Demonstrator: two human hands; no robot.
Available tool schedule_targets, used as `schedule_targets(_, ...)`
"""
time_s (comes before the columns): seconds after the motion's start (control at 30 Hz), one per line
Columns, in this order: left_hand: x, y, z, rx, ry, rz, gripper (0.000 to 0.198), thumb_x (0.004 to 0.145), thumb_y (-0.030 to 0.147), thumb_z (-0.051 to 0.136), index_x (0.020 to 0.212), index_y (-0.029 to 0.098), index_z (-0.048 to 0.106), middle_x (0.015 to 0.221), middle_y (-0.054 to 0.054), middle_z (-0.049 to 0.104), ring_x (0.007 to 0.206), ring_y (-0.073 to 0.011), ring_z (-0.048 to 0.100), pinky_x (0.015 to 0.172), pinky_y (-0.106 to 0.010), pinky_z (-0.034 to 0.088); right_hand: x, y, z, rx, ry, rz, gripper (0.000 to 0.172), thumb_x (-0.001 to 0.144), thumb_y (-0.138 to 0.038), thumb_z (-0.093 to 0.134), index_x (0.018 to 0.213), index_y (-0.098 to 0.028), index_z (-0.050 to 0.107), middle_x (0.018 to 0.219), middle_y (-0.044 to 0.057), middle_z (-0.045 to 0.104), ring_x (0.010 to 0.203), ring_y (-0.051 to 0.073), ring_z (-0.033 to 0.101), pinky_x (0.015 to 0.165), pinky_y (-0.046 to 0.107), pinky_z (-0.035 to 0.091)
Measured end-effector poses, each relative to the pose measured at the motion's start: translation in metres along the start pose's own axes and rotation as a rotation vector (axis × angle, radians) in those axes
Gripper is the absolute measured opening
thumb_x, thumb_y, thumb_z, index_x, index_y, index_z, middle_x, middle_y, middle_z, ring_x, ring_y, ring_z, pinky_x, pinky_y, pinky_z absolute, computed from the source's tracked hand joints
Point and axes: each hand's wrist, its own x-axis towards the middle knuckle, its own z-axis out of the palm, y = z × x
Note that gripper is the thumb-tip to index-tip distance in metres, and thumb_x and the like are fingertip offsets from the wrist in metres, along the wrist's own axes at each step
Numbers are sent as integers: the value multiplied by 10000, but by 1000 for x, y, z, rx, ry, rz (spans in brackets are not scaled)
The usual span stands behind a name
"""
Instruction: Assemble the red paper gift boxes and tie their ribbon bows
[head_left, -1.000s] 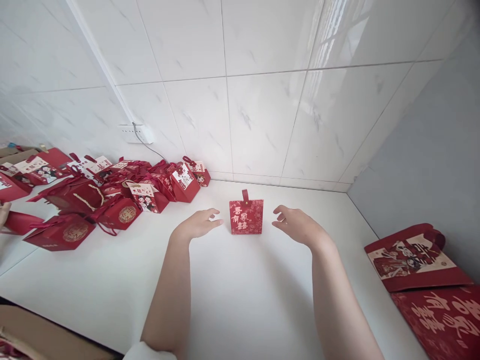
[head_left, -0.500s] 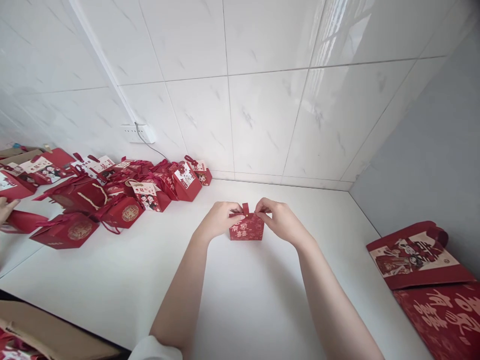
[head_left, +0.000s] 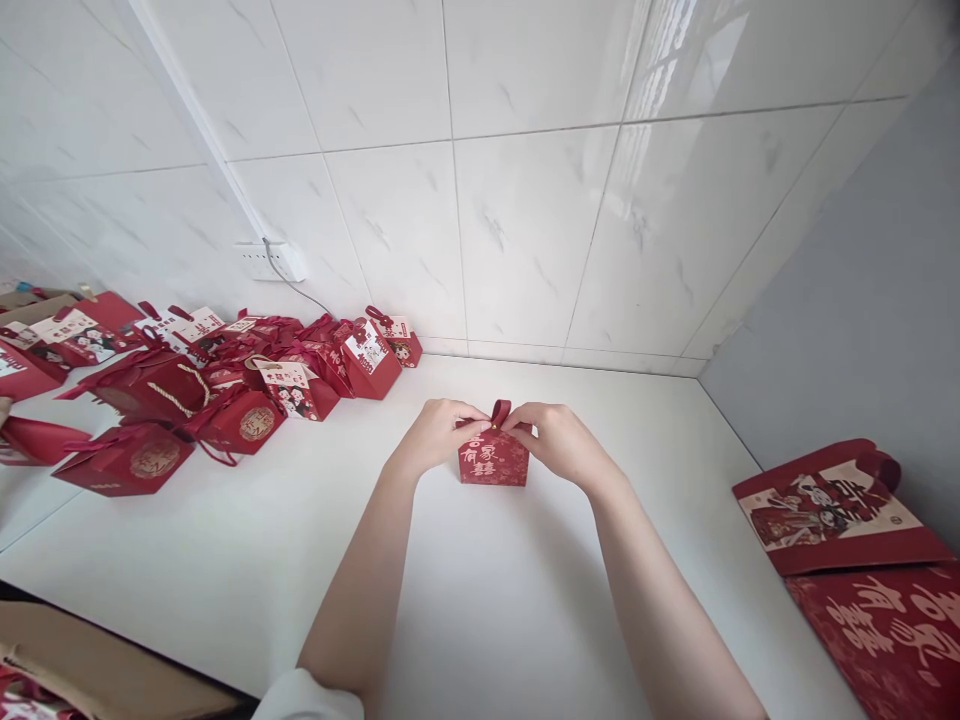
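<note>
A small red gift box [head_left: 493,465] with pale lettering stands upright on the white table in front of me. From its top rises a dark red ribbon loop [head_left: 501,408]. My left hand [head_left: 442,437] pinches the box's top edge on the left, thumb toward me. On the other side my right hand [head_left: 561,442] has its fingertips closed at the top edge, right beside the base of the loop. The fingertips partly cover the top, so the exact grip on the ribbon is hidden.
Several finished-looking red gift boxes [head_left: 247,422] crowd the table's left side along the tiled wall. Flat red box sheets [head_left: 840,510] lie at the right by the grey panel. A cardboard carton [head_left: 97,660] is at lower left. Another person's hand shows at the far left edge.
My right hand has shifted left, closer to my left hand and the loop's base. The ribbon loop now stands wider and leans slightly right.
</note>
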Motion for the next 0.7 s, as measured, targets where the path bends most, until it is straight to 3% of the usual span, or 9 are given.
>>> schedule_targets(0.3, 0, -5, 0, -15, -33, -22, 192, 792, 294, 561, 870, 221, 720, 891, 2, 710, 793, -158, 623, 687, -248, 459, 0, -3, 3, 105, 39, 10, 148, 858, -158, 434, 864, -251, 549, 827, -17, 664, 696, 153, 600, 647, 269, 435)
schedule_targets(0.5, 2, -3, 7, -14, -27, 35, 218, 815, 345, 545, 864, 200, 700, 831, -10, 690, 739, -157, 599, 656, -257, 450, -1, -7, 0, 158, 38, 38, 110, 861, -179, 456, 926, -265, 475, 869, -22, 667, 742, 161, 613, 657, 276, 442)
schedule_targets(0.63, 3, -2, 8, 67, -16, 89, 224, 829, 360, 540, 843, 203, 699, 802, -19, 677, 688, -148, 583, 622, -254, 438, -2, -6, 0, 182, -54, 69, 232, 840, -236, 532, 1056, -283, 462, 888, -23, 669, 770, 162, 613, 665, 276, 452)
schedule_targets(0.7, 1, 0, 6, 105, 10, 130, 218, 836, 357, 540, 848, 207, 697, 834, -29, 677, 729, -157, 594, 636, -259, 447, -2, -5, 1, 134, -110, 89, 158, 839, -283, 546, 994, -272, 516, 847, -18, 663, 738, 166, 604, 640, 276, 447)
